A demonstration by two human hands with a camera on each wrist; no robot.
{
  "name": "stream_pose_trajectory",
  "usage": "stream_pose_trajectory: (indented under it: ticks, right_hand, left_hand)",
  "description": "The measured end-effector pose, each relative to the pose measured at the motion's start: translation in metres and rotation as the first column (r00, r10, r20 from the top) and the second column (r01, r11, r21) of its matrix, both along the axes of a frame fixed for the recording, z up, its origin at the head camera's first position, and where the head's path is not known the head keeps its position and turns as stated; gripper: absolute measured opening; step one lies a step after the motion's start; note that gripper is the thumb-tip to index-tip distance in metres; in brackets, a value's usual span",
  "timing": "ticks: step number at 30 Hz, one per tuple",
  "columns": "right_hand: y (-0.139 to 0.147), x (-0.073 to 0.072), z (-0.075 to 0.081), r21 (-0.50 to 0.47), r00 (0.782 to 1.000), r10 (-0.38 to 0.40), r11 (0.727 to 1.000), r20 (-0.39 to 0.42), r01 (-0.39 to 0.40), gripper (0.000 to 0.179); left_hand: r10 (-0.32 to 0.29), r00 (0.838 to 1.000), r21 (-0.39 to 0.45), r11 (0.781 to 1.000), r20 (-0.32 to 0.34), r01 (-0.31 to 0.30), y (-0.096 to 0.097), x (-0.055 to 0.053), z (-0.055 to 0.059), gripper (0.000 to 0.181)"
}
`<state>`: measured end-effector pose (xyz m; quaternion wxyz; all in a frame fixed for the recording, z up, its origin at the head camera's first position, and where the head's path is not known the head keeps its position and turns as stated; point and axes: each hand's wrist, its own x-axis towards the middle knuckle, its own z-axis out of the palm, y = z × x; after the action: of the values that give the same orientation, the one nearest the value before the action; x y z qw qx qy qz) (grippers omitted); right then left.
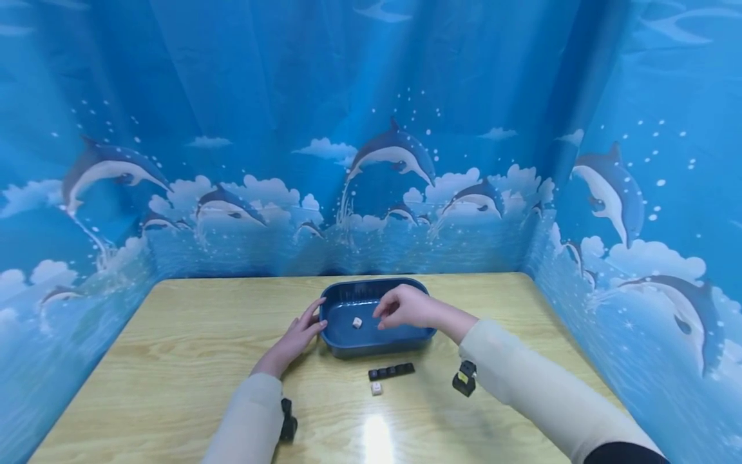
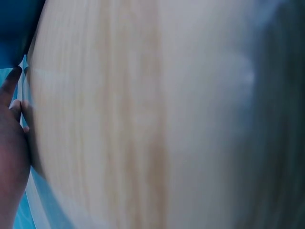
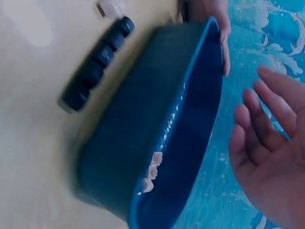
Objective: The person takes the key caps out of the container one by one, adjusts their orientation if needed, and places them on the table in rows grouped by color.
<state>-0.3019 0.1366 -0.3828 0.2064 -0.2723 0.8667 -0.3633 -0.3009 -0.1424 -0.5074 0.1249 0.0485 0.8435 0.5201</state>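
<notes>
A dark blue tray (image 1: pixel 342 351) sits on the wooden table. My left hand (image 1: pixel 295 338) rests against its left end, fingers extended to the rim. Over the right part of the tray hovers my right hand (image 1: pixel 402 308), fingers loosely bent; the right wrist view shows the same hand (image 3: pixel 271 138) with nothing between the fingers. A white keycap (image 1: pixel 357 322) lies on the tray floor, and the right wrist view also shows several white keycaps (image 3: pixel 152 171) inside near one end. In front of the tray are a row of black keycaps (image 1: pixel 391 372) and a white keycap (image 1: pixel 376 388).
The wooden table (image 1: pixel 203 361) reaches back to a blue curtain (image 1: pixel 261 129) printed with dolphins, which also hangs along both sides. A bright reflection lies on the table near its front. Each wrist wears a small black camera (image 1: pixel 464 378).
</notes>
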Motion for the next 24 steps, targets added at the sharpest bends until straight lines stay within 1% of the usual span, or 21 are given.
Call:
stream_pose_trajectory:
  ticks: [3, 5, 11, 18, 24]
  right_hand:
    - [-0.004, -0.011, 0.002, 0.038, 0.997, 0.075, 0.996, 0.031, -0.076, 0.019]
    - [-0.007, -0.018, 0.002, 0.045, 0.993, 0.1, 0.994, 0.058, -0.102, 0.02]
    - [-0.02, -0.035, -0.001, 0.093, 0.986, 0.121, 0.987, 0.114, -0.131, 0.022]
    - [-0.032, -0.055, -0.005, 0.181, 0.977, 0.171, 0.964, 0.128, -0.192, 0.026]
    - [-0.036, -0.072, -0.019, 0.253, 0.976, 0.175, 0.946, 0.132, -0.204, 0.028]
  left_hand:
    - [0.007, 1.0, 0.0, 1.0, 0.005, -0.007, 0.0, 0.0, -0.001, 0.062]
    - [0.005, 1.0, 0.001, 1.0, 0.003, -0.005, 0.0, 0.0, -0.001, 0.062]
    - [0.0, 1.0, -0.003, 1.0, -0.008, 0.0, -0.001, 0.0, -0.002, 0.062]
    - [0.009, 1.0, 0.003, 1.0, 0.01, -0.009, -0.003, -0.001, -0.002, 0.06]
    - [-0.004, 1.0, 0.011, 1.0, 0.01, 0.004, -0.001, -0.001, -0.003, 0.06]
